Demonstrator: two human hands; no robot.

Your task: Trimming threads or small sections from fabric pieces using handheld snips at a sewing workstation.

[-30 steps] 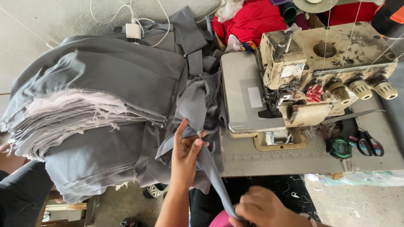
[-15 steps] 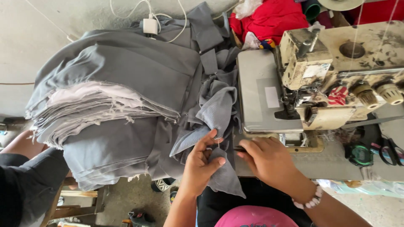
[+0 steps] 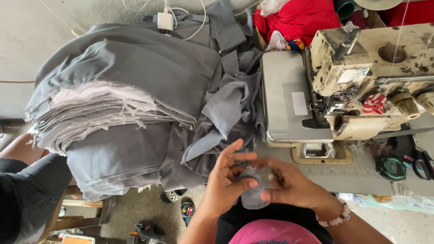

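Grey fabric, head view: a small grey knit piece [image 3: 250, 192] is pinched between both hands, just in front of the sewing machine [image 3: 357, 86] and over the near edge of the worktop [image 3: 361, 176].
Left hand [image 3: 226, 183]: fingers curled, thumb and fingertips pinching the left side of the small piece.
Right hand [image 3: 294, 185]: slightly blurred, fingers closed on the right edge of the same piece; a beaded bracelet [image 3: 332, 219] sits on its wrist.
Progress, as judged: the piece is not yet under the presser foot; the machine bed [image 3: 285, 97] lies bare. A tall stack of folded grey pieces [image 3: 113, 113] stands to the left, with loose grey scraps [image 3: 226, 113] between it and the machine. Which are sewn and which wait, I cannot tell.
Counts: two hands, one held piece, one machine, one stack (its layers too many and too tight to count), one pair of scissors [image 3: 418, 162], one green-rimmed round object [image 3: 391, 168] beside them.
Other: red cloth [image 3: 300, 18] behind the machine; another person's dark sleeve [image 3: 25, 194] at lower left.
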